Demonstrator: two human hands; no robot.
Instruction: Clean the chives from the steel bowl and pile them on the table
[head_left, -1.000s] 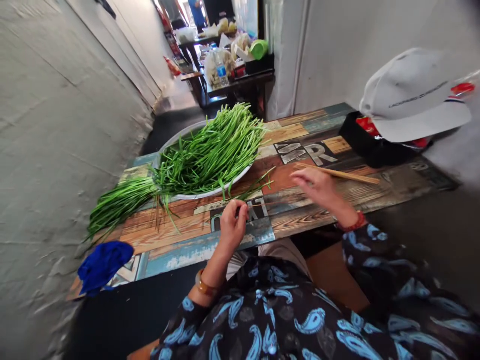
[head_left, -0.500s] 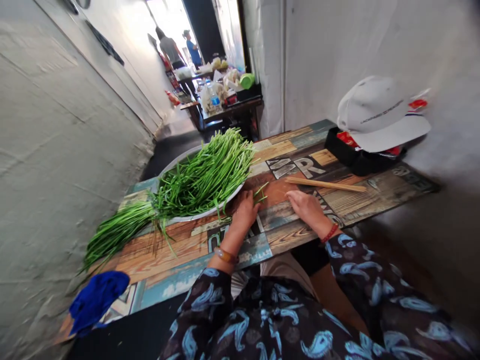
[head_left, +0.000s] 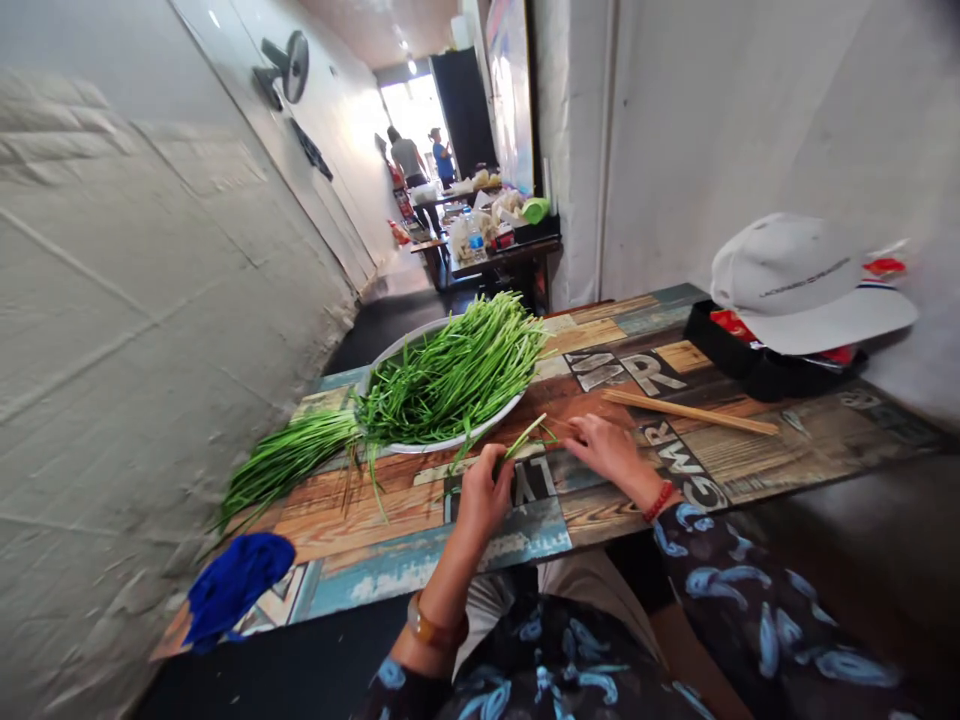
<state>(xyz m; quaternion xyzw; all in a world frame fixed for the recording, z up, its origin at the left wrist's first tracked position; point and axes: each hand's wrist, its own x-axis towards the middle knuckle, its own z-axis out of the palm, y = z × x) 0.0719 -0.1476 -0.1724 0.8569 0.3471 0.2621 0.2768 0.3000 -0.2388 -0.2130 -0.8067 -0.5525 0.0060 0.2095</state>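
Note:
My left hand [head_left: 484, 490] is closed around a few green chive stems [head_left: 527, 436], whose pale ends point up and to the right. To its right, my right hand [head_left: 609, 452] is held low over the table, its fingers bent together near the stem ends. A thin line shows at those fingertips, too fine to make out. Behind my left hand, a metal bowl [head_left: 491, 418] is heaped with loose green chives [head_left: 457, 370]. Another bunch of chives [head_left: 292, 460] lies on the table against the bowl's left side.
Thin wooden skewers [head_left: 690, 412] lie beyond my right hand on the patterned table [head_left: 360, 560]. A white cap [head_left: 795, 285] rests on a black box [head_left: 750, 365] at the right. A blue cloth [head_left: 236, 590] lies at the left corner. Two people stand far back beyond cluttered tables.
My left hand has moved slightly back towards me and raised the chive stems, which now show clearly. My right hand remains near the table. The head view has tilted up and turned left.

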